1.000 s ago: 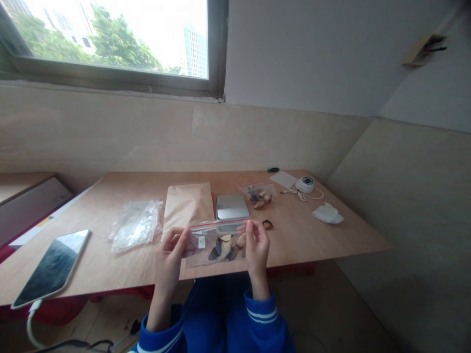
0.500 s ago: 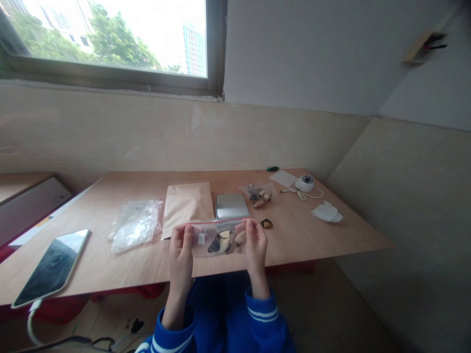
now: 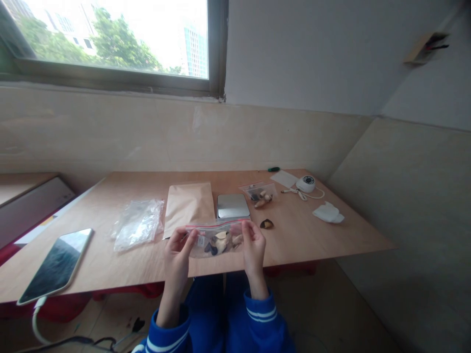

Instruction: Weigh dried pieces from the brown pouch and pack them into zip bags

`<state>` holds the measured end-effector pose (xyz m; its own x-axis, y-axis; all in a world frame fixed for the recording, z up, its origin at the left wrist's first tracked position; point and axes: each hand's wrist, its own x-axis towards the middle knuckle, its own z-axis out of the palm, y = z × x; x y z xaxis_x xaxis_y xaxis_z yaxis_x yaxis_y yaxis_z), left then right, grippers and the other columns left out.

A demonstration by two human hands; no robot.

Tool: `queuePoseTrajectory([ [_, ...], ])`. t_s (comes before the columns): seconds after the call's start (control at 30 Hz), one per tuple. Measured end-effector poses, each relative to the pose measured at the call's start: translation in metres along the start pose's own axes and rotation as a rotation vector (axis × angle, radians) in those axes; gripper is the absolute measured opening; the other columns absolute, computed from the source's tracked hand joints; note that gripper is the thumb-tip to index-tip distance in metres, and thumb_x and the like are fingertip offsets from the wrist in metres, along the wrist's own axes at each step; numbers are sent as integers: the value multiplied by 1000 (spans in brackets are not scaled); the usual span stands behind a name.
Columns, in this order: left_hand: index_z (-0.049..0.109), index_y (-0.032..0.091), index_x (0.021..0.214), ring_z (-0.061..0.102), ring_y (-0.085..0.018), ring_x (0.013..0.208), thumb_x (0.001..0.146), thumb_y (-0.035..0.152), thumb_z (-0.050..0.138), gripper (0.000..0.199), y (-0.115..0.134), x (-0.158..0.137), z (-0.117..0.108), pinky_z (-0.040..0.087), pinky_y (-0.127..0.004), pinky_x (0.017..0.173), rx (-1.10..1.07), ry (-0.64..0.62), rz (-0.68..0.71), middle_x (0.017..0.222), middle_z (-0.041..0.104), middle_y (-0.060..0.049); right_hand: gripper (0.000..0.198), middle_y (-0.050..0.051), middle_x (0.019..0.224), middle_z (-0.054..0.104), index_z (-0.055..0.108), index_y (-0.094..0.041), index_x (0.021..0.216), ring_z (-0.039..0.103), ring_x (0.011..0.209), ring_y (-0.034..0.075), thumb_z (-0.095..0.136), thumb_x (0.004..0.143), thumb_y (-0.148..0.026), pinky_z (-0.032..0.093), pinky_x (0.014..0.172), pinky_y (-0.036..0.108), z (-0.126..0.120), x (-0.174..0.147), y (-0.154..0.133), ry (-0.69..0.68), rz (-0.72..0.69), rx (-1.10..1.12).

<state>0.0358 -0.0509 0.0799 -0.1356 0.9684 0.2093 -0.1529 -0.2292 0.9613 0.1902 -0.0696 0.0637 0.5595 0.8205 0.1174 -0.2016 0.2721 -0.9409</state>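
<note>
Between my two hands a clear zip bag (image 3: pixel 202 250) with a red strip along its top is stretched out above the table's front edge. Tan and dark pieces (image 3: pixel 221 240), perhaps dried mushrooms, lie inside it, and a small white label shows near its left end. My left hand (image 3: pixel 179 250) pinches the upper left corner. My right hand (image 3: pixel 253 247) grips the upper right corner, thumb on the near side. Just behind the bag lies a flat silver scale (image 3: pixel 233 205). One loose dark-and-tan piece (image 3: pixel 267 224) rests on the wood right of my right hand.
On the wooden table (image 3: pixel 294 240) lie a brown paper pouch (image 3: pixel 188 203), clear plastic bags (image 3: pixel 138 225) and a phone (image 3: pixel 57 264) with a cable. Farther right are another filled zip bag (image 3: pixel 259 192), a white dome camera (image 3: pixel 305 183) and a crumpled tissue (image 3: pixel 328 213).
My hands have come slightly closer together, with the bag now a little slack and its top edge bent. The left thumb has shifted on the corner. The view has moved slightly.
</note>
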Motion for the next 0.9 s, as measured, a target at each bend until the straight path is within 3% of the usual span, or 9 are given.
queuePoseTrajectory([
  [0.23, 58, 19, 76, 64, -16, 73, 73, 38, 70, 23, 0, 2, -3, 50, -26, 68, -67, 47, -33, 74, 68, -2, 31, 9, 84, 75, 65, -18, 86, 73, 72, 22, 62, 82, -48, 59, 67, 33, -4, -1, 2, -109, -75, -77],
  [0.57, 60, 18, 78, 60, -14, 77, 74, 32, 70, 18, -9, 5, -8, 47, -23, 73, -69, 95, -1, 77, 65, -1, 25, 6, 83, 73, 67, -18, 83, 69, 85, 21, 62, 84, -43, 54, 77, 33, -9, 1, 8, -76, -164, -246],
  [0.9, 65, 17, 78, 62, -15, 76, 73, 32, 72, 17, -8, -1, -2, 49, -23, 71, -23, 147, 45, 76, 66, -1, 23, 5, 81, 71, 64, -18, 81, 67, 82, 19, 62, 84, -40, 52, 78, 31, -10, 0, 8, -35, -188, -211],
])
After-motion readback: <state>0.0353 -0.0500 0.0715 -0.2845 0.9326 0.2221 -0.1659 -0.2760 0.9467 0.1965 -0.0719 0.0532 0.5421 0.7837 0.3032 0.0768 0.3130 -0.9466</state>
